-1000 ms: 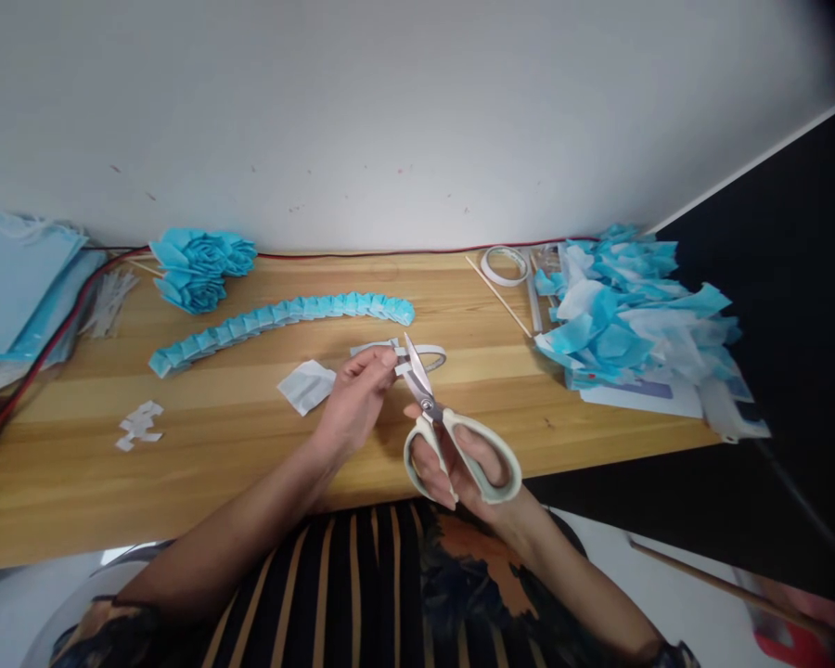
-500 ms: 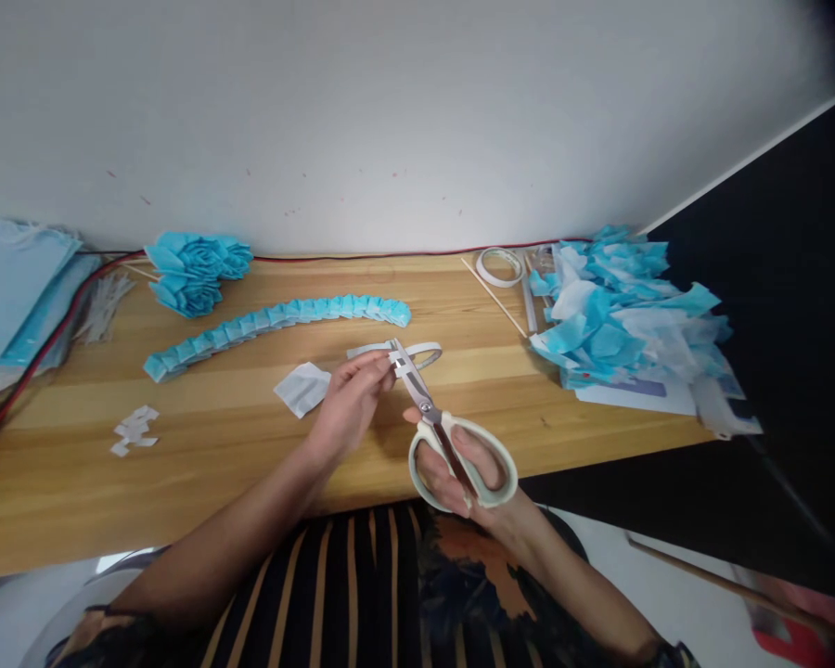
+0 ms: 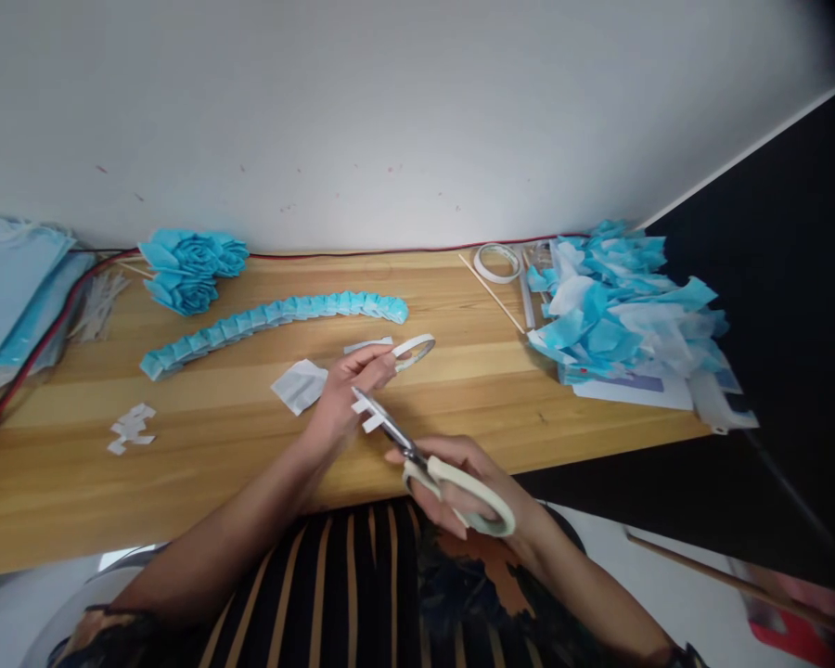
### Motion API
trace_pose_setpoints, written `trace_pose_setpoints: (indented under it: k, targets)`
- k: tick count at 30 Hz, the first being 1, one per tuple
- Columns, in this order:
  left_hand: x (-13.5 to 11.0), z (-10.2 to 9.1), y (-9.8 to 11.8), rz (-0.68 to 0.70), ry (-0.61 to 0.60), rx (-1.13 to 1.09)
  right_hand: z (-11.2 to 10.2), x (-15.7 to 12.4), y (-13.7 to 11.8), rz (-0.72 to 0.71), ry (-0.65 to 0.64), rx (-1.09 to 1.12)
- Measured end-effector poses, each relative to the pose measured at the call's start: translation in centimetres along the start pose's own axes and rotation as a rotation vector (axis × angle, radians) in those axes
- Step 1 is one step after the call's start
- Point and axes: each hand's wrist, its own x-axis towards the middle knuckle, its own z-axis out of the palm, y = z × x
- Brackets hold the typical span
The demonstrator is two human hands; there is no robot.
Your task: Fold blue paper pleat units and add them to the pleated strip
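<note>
My left hand [image 3: 352, 385] pinches a roll of white tape [image 3: 416, 352] by its near side, just above the table. Cream-handled scissors [image 3: 473, 496] are in my right hand [image 3: 459, 464], with the fingers through the loops. Their blades look closed and point up and left, below my left hand. Small white tape pieces [image 3: 372, 422] cling to the blades near the tip. Left of my left hand lies a pale square of fabric or paper [image 3: 301, 386]. A white strip [image 3: 368, 345] rests behind the fingers.
A chain of folded light-blue pieces [image 3: 271, 317] curves across the table [image 3: 215, 464]. Blue flowers [image 3: 193, 264] stand at the back left, cut white bits [image 3: 132, 428] nearer. A second tape roll [image 3: 496, 263], a thin stick [image 3: 491, 292] and a blue-white pile [image 3: 619, 315] lie right.
The scissors have swung down and left, away from the tape roll, their blades coming together, with small white pieces on them. My left hand still holds the roll.
</note>
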Motion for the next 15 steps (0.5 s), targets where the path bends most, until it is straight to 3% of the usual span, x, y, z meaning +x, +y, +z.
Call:
trace_pose_setpoints:
  k: [9, 15]
  targets:
    - [0.1, 0.1, 0.1, -0.008, -0.021, -0.136, -2.1, -2.0, -1.0, -0.067, 0.142, -0.045]
    - [-0.1, 0.2, 0.1, -0.037, -0.06, -0.187, -2.1, -1.9, -0.1, -0.021, 0.121, -0.036]
